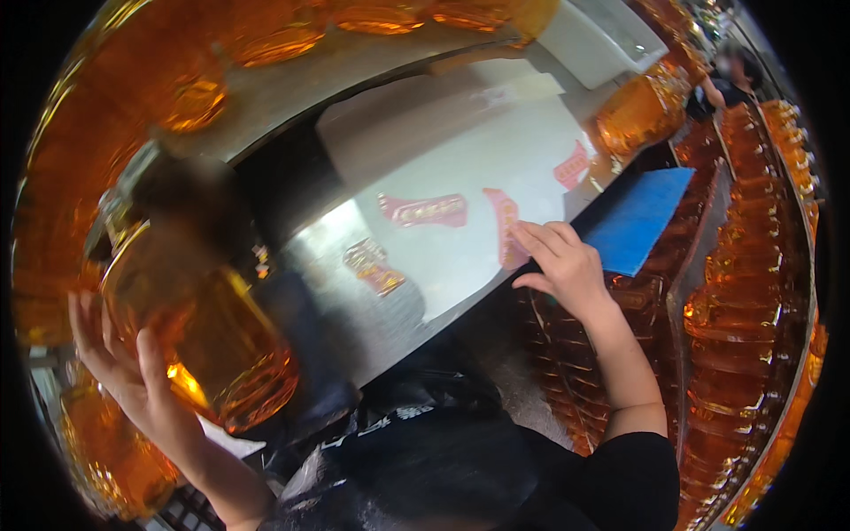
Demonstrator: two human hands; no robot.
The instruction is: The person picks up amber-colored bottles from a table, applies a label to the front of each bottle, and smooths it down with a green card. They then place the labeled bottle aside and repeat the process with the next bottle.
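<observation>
My left hand [133, 380] is raised beside a large clear bottle of amber liquid [252, 354], fingers apart and palm turned toward it. Whether the palm touches the bottle I cannot make out. A dark blurred shape covers the bottle's upper part. Over a pale sheet on the worktable, my right hand [567, 265] has its fingers stretched out and its thumb apart. Its fingertips rest on the edge of a curved red label [505, 226]. Another red label [425, 211] lies to the left, and a third label [575, 166] sits near the sheet's right edge. A shiny clear-and-gold piece [374, 267] lies on bare metal.
Several amber bottles [266, 40] line the far side. On the right, rows of them [748, 310] stand in crates by a blue board [642, 221]. A white box [593, 40] and a lying bottle [642, 115] are far right. Another person [735, 80] is beyond.
</observation>
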